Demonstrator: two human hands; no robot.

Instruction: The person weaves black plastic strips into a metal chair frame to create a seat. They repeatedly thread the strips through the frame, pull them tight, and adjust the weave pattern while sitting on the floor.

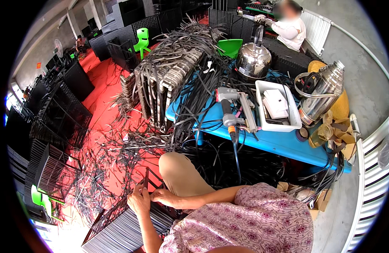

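A partly woven dark panel (118, 234) with a rod frame leans in front of me, its lower part covered in grey-black strips. My left hand (139, 200) is closed at the panel's upper corner, around a narrow dark piece (146, 178) that sticks up above the fingers. Whether that piece is a tool or part of the frame does not show. Beside it, my right hand (164, 197) is closed with its fingertips close to the left hand; what it pinches is hidden. My bent knee (179, 170) rises just beyond the right hand.
Loose black strips (93, 185) litter the red floor. A blue table (283, 145) holds a pneumatic staple gun (229, 110), white bin (297, 122), kettle (253, 61) and steel flask (323, 92). Strips cover stacked woven frames (165, 80). A co-worker (290, 31) sits at the back right.
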